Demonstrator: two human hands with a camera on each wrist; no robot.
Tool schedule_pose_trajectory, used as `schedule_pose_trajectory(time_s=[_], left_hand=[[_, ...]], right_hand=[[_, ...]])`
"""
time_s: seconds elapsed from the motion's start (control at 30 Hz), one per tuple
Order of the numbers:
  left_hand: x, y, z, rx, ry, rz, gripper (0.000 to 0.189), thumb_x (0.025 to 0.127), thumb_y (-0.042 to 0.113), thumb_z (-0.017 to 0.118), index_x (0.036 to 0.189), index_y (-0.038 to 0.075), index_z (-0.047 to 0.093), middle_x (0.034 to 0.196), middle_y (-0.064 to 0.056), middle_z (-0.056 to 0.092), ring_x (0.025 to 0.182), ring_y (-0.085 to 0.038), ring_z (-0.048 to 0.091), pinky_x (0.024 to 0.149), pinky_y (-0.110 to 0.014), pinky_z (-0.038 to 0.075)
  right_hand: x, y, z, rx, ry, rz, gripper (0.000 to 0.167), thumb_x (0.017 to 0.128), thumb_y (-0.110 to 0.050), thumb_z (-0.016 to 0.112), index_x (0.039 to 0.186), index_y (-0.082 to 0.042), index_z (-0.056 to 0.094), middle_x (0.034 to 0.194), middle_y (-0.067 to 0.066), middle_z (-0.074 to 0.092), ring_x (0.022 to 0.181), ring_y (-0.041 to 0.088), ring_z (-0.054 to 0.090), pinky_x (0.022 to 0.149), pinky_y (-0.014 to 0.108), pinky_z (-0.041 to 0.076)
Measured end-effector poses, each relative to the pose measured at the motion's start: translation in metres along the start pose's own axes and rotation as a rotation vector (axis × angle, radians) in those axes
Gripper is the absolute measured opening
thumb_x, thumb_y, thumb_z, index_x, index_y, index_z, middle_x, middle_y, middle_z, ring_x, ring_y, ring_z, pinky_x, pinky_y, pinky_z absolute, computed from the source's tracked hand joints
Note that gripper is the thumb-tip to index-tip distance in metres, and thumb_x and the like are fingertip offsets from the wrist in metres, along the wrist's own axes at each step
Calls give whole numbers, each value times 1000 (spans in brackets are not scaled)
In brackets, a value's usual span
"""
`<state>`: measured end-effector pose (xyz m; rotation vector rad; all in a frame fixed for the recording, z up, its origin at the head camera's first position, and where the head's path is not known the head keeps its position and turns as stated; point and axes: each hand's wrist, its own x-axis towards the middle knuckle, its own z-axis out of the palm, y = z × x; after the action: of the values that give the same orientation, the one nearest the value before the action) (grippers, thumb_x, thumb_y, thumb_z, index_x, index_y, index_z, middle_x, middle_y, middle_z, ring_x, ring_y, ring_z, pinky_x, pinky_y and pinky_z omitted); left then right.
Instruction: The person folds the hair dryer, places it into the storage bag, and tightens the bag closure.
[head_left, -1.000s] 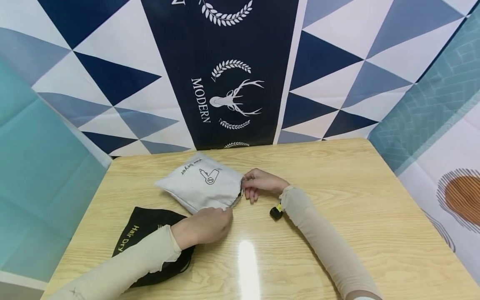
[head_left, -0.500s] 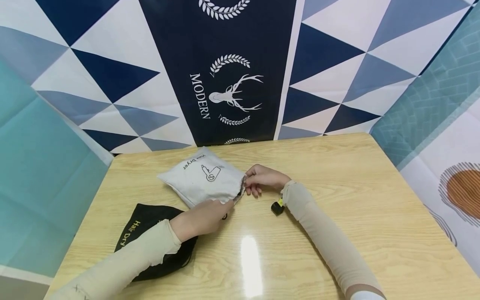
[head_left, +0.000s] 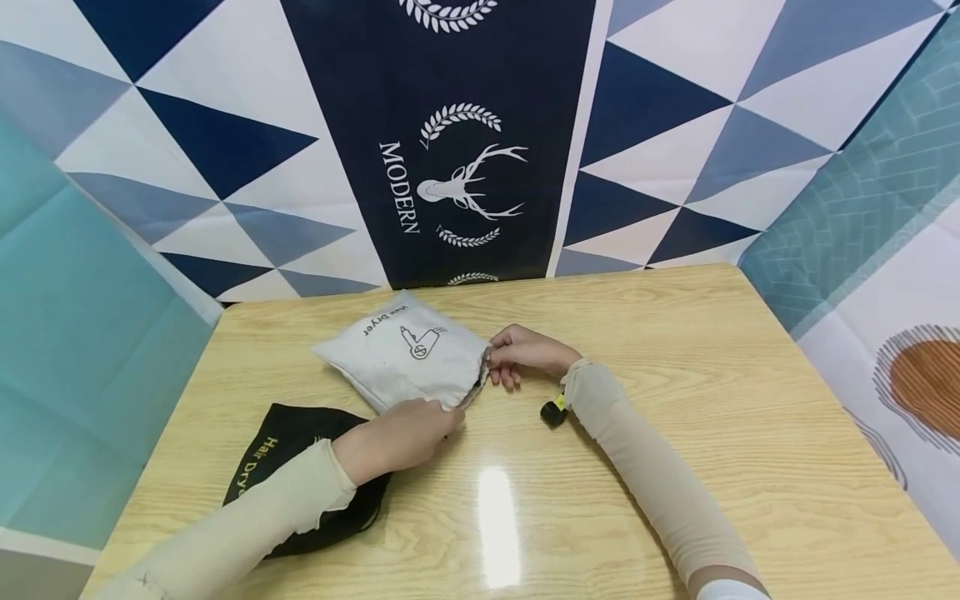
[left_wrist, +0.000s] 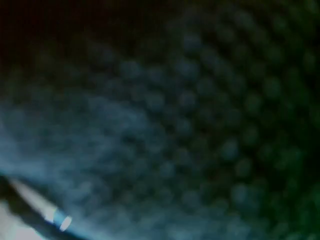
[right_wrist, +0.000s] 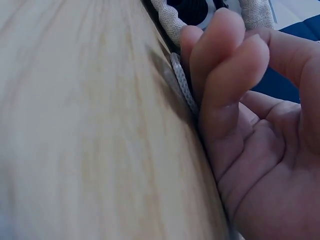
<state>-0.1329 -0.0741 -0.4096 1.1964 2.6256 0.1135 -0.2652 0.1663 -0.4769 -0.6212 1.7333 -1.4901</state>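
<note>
A light grey drawstring bag (head_left: 408, 358), printed "Hair Dryer" with a dryer drawing, lies at the back left of the table, its mouth facing right. My left hand (head_left: 405, 433) pinches the near edge of that mouth, fingertips mostly hidden in the head view. At the far edge, my right hand (head_left: 528, 352) holds the rim between thumb and forefinger; its other fingers hang loosely curled. The right wrist view shows something black (right_wrist: 192, 11) and ribbed inside the mouth, and a pale cord (right_wrist: 184, 82) beside the fingers. Only blurred dark fabric (left_wrist: 165, 125) fills the left wrist view.
A black bag (head_left: 300, 425) with gold lettering lies front left, partly under the left forearm. A small black piece (head_left: 553, 414) with yellow sits by the right sleeve cuff. The wooden table (head_left: 637, 333) meets a patterned wall (head_left: 637, 125) behind.
The left hand has shifted slightly up toward the bag's mouth. A small dark loop seen by it half a second ago no longer shows. The right hand keeps its hold.
</note>
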Motion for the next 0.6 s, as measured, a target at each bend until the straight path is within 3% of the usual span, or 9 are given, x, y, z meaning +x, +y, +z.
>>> schedule_pose_trajectory(time_s=[0.13, 0.3, 0.43, 0.6], left_hand=[[-8, 7, -4, -2, 78, 53, 9, 97, 12, 62, 88, 14, 61, 74, 0, 61, 61, -11, 57, 51, -29, 45], [-24, 18, -10, -26, 185, 127, 6, 95, 12, 65, 91, 15, 63, 86, 3, 56, 71, -9, 53, 60, -24, 46], [-38, 27, -15, -105, 183, 149, 9, 98, 13, 61, 90, 17, 58, 78, 10, 52, 66, -4, 49, 58, -20, 42], [-54, 34, -19, -181, 155, 123, 13, 101, 15, 56, 89, 19, 53, 71, 13, 48, 59, -3, 45, 53, -19, 39]], right_hand=[[1, 1, 0, 6, -2, -3, 22, 96, -8, 51, 92, 10, 64, 71, 13, 67, 50, 16, 60, 47, 28, 50], [0, 2, -2, 2, -8, -21, 26, 100, -10, 51, 93, 11, 63, 71, 12, 65, 51, 17, 59, 49, 28, 50], [-4, -1, -6, -30, 3, -10, 26, 101, -9, 50, 90, 12, 62, 68, 10, 60, 49, 14, 51, 49, 27, 46], [-9, -6, -10, -51, 28, 23, 29, 100, -9, 53, 83, 14, 58, 62, 7, 52, 47, 13, 41, 47, 25, 36]])
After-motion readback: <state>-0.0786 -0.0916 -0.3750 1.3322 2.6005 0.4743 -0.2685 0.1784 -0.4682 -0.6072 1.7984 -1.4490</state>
